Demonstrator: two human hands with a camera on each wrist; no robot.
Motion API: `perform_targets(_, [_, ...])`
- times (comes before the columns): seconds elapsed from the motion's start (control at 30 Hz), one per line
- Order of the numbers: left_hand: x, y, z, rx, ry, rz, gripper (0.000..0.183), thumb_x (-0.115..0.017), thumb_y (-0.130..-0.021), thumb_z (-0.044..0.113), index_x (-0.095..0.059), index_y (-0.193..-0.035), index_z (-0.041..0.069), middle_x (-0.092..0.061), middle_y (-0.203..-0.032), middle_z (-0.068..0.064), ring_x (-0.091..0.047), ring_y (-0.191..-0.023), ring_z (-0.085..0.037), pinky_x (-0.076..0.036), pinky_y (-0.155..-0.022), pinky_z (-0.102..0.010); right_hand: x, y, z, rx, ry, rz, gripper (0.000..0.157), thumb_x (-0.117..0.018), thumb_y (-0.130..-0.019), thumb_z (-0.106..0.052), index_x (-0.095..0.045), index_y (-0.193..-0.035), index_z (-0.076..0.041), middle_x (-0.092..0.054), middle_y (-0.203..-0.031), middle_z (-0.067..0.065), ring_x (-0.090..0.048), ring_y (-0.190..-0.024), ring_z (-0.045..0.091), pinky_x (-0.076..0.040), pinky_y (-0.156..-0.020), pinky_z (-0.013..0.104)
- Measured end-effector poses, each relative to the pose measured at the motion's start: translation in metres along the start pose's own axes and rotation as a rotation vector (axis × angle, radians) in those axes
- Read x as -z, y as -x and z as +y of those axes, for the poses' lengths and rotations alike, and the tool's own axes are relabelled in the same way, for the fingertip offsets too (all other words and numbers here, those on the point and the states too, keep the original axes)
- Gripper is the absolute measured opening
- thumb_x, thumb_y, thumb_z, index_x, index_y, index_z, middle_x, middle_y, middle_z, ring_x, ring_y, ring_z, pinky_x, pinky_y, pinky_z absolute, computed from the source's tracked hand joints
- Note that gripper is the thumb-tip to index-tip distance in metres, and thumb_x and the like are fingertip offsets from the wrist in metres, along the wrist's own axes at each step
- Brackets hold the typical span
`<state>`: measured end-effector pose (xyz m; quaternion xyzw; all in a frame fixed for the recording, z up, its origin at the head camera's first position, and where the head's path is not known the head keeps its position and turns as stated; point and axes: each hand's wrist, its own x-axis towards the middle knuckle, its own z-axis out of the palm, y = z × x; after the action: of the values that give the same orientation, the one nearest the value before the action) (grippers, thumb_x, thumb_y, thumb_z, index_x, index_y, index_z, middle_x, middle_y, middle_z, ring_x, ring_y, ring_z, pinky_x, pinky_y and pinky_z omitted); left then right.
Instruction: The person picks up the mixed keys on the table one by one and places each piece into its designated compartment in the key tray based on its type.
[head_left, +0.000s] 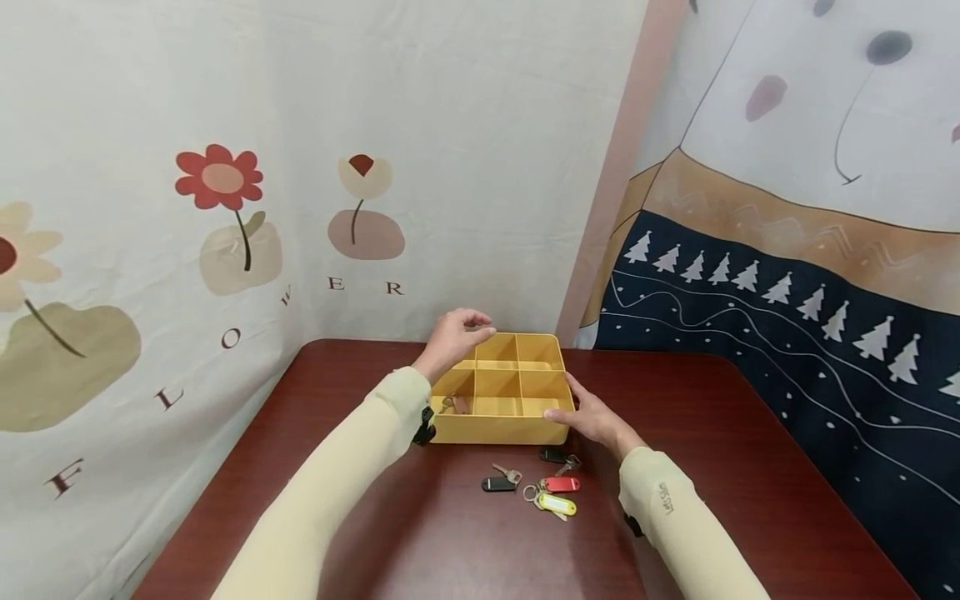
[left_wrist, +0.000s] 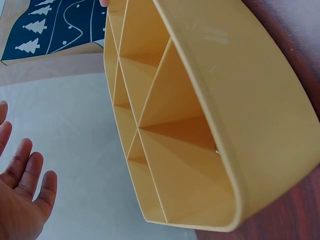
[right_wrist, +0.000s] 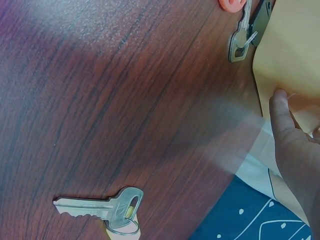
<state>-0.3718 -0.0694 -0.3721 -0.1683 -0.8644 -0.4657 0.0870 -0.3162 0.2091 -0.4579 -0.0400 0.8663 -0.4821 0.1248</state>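
Observation:
A yellow box divided into several compartments stands on the table. My right hand grips its front right corner, thumb on the front rim and fingers along the side. In the right wrist view, one digit presses the box wall. My left hand hovers above the back left compartment, holding nothing; its fingers are loosely bent in the left wrist view. A key with a pink tag lies in the front left compartment. Before the box lie keys with black, red and yellow tags.
Another black tag with a key lies close to the box's front. A key with a pale tag shows in the right wrist view. The brown table meets a printed white curtain behind and a dark blue one at right.

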Motion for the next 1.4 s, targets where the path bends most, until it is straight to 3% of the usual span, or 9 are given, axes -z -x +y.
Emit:
perform_targets(0.3, [0.005, 0.016, -0.003, -0.002, 0.006, -0.019, 0.027, -0.071, -0.094, 0.025, -0.072, -0.114, 0.008, -0.066, -0.117, -0.007, -0.058, -0.112, -0.026, -0.046, -0.095, -0.043, 0.000, 0.000, 0.000, -0.003, 0.006, -0.001, 0.107, -0.077, -0.080, -0.054, -0.014, -0.161, -0.022, -0.032, -0.157, 0.017, -0.034, -0.137, 0.038, -0.021, -0.110, 0.065])
perform_targets(0.8, [0.003, 0.041, -0.003, -0.063, 0.015, -0.051, 0.026, -0.073, -0.092, 0.022, -0.073, -0.113, 0.005, -0.068, -0.115, -0.007, -0.059, -0.111, -0.027, -0.047, -0.095, -0.043, -0.001, -0.001, 0.001, -0.006, 0.001, 0.001, 0.110, -0.079, -0.078, -0.053, -0.013, -0.161, -0.024, -0.031, -0.158, 0.017, -0.035, -0.138, 0.038, -0.022, -0.111, 0.064])
perform_targets(1.23, [0.003, 0.062, -0.007, -0.028, 0.025, -0.045, 0.023, -0.074, -0.090, 0.021, -0.074, -0.111, 0.009, -0.067, -0.115, -0.005, -0.059, -0.112, -0.026, -0.047, -0.095, -0.043, 0.001, 0.000, 0.000, 0.003, -0.010, -0.009, 0.110, -0.079, -0.079, -0.054, -0.012, -0.161, -0.023, -0.030, -0.158, 0.018, -0.033, -0.139, 0.039, -0.021, -0.111, 0.064])
perform_targets(1.3, [0.002, 0.065, -0.007, -0.018, 0.038, -0.051, 0.023, -0.075, -0.090, 0.021, -0.074, -0.110, 0.009, -0.067, -0.114, -0.005, -0.060, -0.110, -0.025, -0.048, -0.093, -0.041, 0.001, 0.000, 0.000, 0.005, -0.011, -0.012, 0.109, -0.079, -0.079, -0.053, -0.012, -0.161, -0.022, -0.030, -0.158, 0.018, -0.033, -0.139, 0.039, -0.021, -0.111, 0.064])
perform_targets(1.4, [0.000, 0.071, -0.007, -0.015, 0.060, -0.064, 0.023, -0.076, -0.089, 0.020, -0.074, -0.110, 0.010, -0.067, -0.115, -0.005, -0.067, -0.091, -0.021, -0.050, -0.090, -0.039, 0.001, 0.000, 0.001, 0.012, -0.010, -0.014, 0.108, -0.078, -0.081, -0.051, -0.013, -0.161, -0.022, -0.031, -0.157, 0.018, -0.033, -0.139, 0.039, -0.021, -0.111, 0.064])
